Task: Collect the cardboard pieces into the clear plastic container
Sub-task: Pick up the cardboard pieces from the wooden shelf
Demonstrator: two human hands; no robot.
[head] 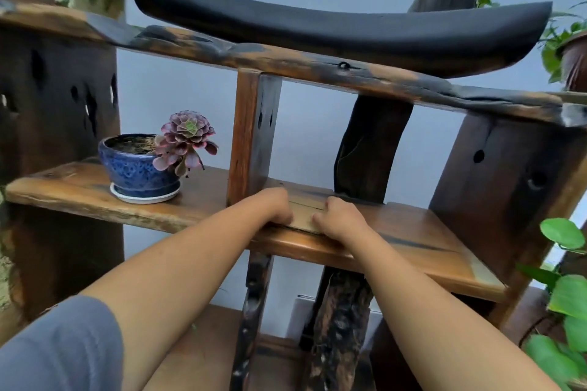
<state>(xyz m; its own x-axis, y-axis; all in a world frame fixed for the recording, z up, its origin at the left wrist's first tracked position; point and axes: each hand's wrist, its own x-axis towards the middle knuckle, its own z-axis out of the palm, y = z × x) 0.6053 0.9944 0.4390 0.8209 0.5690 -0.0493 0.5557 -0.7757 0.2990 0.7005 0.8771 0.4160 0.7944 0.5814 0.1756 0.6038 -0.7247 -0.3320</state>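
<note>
A flat tan cardboard piece [303, 214] lies on the middle wooden shelf [413, 232], near its front edge. My left hand [273, 205] rests curled on the cardboard's left side, fingers bent down over it. On the right side my right hand [340, 219] does the same, fingers curled on the cardboard. Both hands cover most of the piece, so only a strip between them shows. No clear plastic container is in sight.
A blue glazed pot [138, 167] with a purple succulent [187, 136] stands on the shelf to the left. A wooden post [251, 133] rises just behind my left hand. A long black curved tray [333, 25] sits on the upper shelf. Green leaves [565, 295] hang at the right.
</note>
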